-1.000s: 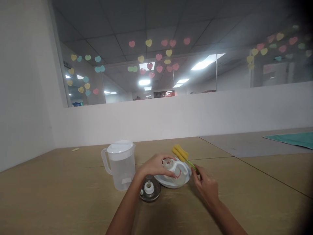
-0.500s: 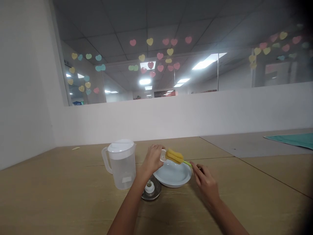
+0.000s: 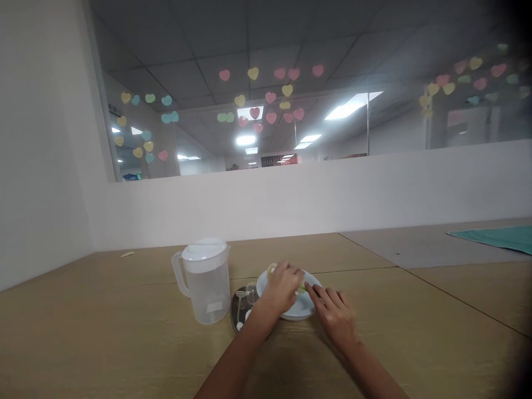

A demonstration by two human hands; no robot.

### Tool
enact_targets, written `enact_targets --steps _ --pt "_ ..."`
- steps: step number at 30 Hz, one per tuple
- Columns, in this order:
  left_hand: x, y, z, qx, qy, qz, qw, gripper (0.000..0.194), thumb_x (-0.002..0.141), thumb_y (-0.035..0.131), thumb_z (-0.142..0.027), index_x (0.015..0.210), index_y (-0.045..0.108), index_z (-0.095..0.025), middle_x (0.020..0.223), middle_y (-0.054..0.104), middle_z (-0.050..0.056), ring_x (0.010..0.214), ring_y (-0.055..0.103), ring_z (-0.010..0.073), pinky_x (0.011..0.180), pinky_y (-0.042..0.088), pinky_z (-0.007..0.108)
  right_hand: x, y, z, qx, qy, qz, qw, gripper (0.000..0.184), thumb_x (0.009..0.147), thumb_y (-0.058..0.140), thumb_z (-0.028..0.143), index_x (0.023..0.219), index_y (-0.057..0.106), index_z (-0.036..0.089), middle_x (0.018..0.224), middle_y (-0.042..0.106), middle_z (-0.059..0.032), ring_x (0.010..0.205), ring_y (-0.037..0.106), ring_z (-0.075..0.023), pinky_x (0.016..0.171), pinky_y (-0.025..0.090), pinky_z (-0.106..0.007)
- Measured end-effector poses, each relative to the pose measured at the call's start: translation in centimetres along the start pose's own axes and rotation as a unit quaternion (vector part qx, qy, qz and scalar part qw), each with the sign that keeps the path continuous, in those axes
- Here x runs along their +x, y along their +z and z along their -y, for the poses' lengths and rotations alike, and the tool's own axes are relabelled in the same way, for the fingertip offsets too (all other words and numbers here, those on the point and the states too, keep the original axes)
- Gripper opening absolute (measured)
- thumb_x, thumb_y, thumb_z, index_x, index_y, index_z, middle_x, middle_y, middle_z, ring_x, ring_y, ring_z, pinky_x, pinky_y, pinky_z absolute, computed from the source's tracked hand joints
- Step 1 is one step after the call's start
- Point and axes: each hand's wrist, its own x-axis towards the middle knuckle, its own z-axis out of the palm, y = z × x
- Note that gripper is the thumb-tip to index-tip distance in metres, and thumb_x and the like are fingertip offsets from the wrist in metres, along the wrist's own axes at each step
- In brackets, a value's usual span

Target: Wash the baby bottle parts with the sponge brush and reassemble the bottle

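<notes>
My left hand [image 3: 285, 285] is wrapped round a small clear bottle-like container [image 3: 271, 269], mostly hidden by the fingers, above a pale white basin [image 3: 308, 308]. A bit of yellow shows through its far end. In my right hand [image 3: 336, 315] is the thin green handle [image 3: 306, 286] of a sponge brush. Its yellow sponge head appears to be inside the container, though my left hand covers most of it. Left of the basin, partly behind my left forearm, a dark round tray [image 3: 234, 313] bears a clear cap [image 3: 251, 292] and small white parts.
A lidded, translucent plastic pitcher [image 3: 208, 288] stands left of the tray. Farther right lies a teal cloth [image 3: 499, 239] on a grey part of the table. A low white wall [image 3: 291, 205] with windows above closes off the back.
The brush's yellow head, in plain sight before at the container's mouth, is now mostly out of view. Both hands have come closer together and lower over the basin, uncovering more of the tray.
</notes>
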Motion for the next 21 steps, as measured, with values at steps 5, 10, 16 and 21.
enact_targets --steps 5,10,16,21 --pt "0.0 0.3 0.5 0.008 -0.014 -0.022 1.000 0.033 0.072 0.040 0.001 0.097 0.054 -0.016 0.100 0.058 0.008 0.095 0.046 0.0231 0.084 0.037 0.036 -0.2 0.1 -0.9 -0.022 0.026 -0.015 0.999 0.030 0.087 0.044 0.013 0.105 0.065 0.025 0.080 0.068 -0.0031 0.067 0.050 -0.0138 0.063 0.031 -0.029" --pt "-0.8 0.2 2.9 0.046 -0.057 -0.027 0.997 0.037 0.072 0.038 0.004 0.100 0.053 -0.014 0.100 0.058 0.009 0.099 0.044 0.0248 0.084 0.035 0.039 -0.8 0.3 -2.4 -0.043 0.065 -0.012 0.997 0.028 0.086 0.045 0.015 0.098 0.068 0.024 0.078 0.067 -0.0045 0.068 0.050 -0.0156 0.063 0.031 -0.029" --pt "-1.2 0.4 3.8 0.009 -0.101 -0.053 0.993 0.044 0.070 0.046 0.000 0.111 0.051 -0.015 0.113 0.055 0.010 0.106 0.044 0.0245 0.092 0.032 0.040 -2.7 1.8 -4.4 -0.055 0.278 0.005 0.959 0.034 0.088 0.038 0.029 0.090 0.069 0.015 0.074 0.065 -0.0083 0.060 0.054 -0.0155 0.055 0.036 -0.027" --pt "-1.0 -0.8 3.6 -0.184 -0.207 -0.110 0.955 0.060 0.068 0.061 -0.026 0.125 0.044 -0.016 0.121 0.054 0.008 0.112 0.044 0.0239 0.099 0.031 0.035 -4.0 2.4 -4.7 0.004 0.356 0.278 0.892 0.027 0.076 0.047 0.019 0.060 0.068 0.017 0.058 0.064 -0.0084 0.044 0.055 -0.0148 0.039 0.028 -0.023"
